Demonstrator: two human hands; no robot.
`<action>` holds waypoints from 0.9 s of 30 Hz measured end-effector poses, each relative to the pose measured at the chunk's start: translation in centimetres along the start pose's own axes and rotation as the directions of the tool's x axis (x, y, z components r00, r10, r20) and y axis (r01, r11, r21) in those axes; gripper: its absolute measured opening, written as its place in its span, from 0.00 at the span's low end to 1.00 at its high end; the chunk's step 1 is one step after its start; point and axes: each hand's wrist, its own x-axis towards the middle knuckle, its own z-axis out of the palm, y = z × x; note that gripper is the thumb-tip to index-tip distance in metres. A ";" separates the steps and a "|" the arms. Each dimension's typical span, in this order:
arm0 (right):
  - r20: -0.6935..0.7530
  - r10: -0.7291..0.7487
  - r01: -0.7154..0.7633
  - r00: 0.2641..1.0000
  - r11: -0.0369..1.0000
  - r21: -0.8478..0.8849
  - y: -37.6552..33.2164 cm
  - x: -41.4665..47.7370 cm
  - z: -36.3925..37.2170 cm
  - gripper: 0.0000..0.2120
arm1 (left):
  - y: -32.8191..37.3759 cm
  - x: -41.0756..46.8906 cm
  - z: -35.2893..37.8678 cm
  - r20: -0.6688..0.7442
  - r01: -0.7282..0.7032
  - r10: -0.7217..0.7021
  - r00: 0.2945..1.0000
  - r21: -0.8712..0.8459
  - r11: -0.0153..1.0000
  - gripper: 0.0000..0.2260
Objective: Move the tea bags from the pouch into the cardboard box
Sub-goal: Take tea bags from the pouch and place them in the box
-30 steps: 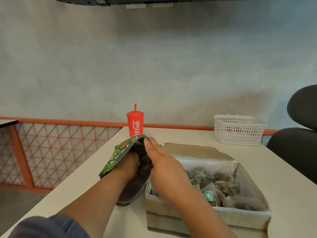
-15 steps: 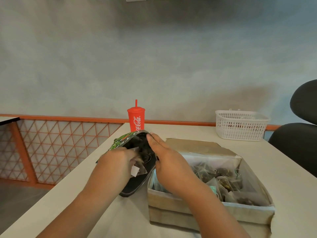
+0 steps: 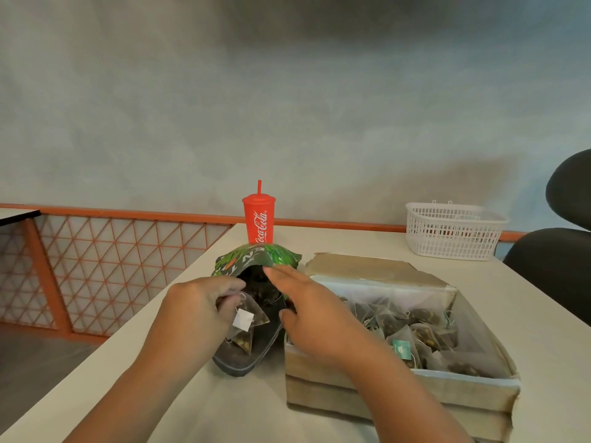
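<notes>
Farthest left, our left hand pinches a tea bag by its top, its white tag dangling in front, just outside the mouth of the pouch. The pouch lies on the table with its opening toward us. Our right hand rests straight fingers against the pouch's upper lip, thumb spread below, propping the mouth open rather than clutching it. The box stands just beside the pouch on the right, with a heap of bags already inside. To do this well, we judge we should lift the tea bag clear of the lip before swinging it across. It should pass over the right wrist, and the string may snag inside the pouch. We should let go low over the heap.
</notes>
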 end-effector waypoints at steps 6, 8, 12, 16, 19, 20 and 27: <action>-0.031 -0.010 0.017 0.999 0.976 0.216 -1.2 -0.4 -0.7 0.14 | 1.2 -0.2 -0.9 -0.025 0.028 -0.036 0.999 -0.273 0.961 0.10; -0.073 0.024 -0.003 0.997 0.961 0.276 -1.4 -0.4 -1.0 0.08 | 1.9 -0.2 -1.2 -0.026 0.017 -0.029 0.999 -0.370 0.929 0.12; -0.152 0.044 0.008 0.987 0.946 0.323 -1.3 -0.5 -2.4 0.03 | 2.8 -0.5 -1.1 -0.013 0.000 -0.006 1.000 -0.442 0.897 0.12; -0.215 0.067 -0.012 0.974 0.968 0.249 -0.8 -1.7 -5.5 0.02 | 2.9 -1.1 -0.6 0.026 0.011 0.001 1.000 -0.475 0.880 0.14; -0.232 0.125 -0.092 0.965 0.985 0.149 0.4 -3.1 -8.5 0.02 | 2.9 -1.9 0.5 0.120 0.006 0.051 0.991 -0.436 0.900 0.16; -0.217 0.151 -0.130 0.964 0.986 0.109 0.9 -3.7 -9.3 0.03 | 2.9 -2.2 1.0 0.164 0.007 0.067 0.984 -0.413 0.911 0.15; -0.027 0.304 -0.304 0.952 0.953 0.014 3.1 -6.1 -11.9 0.04 | 3.1 -3.2 2.7 0.333 -0.050 0.128 0.934 -0.232 0.971 0.11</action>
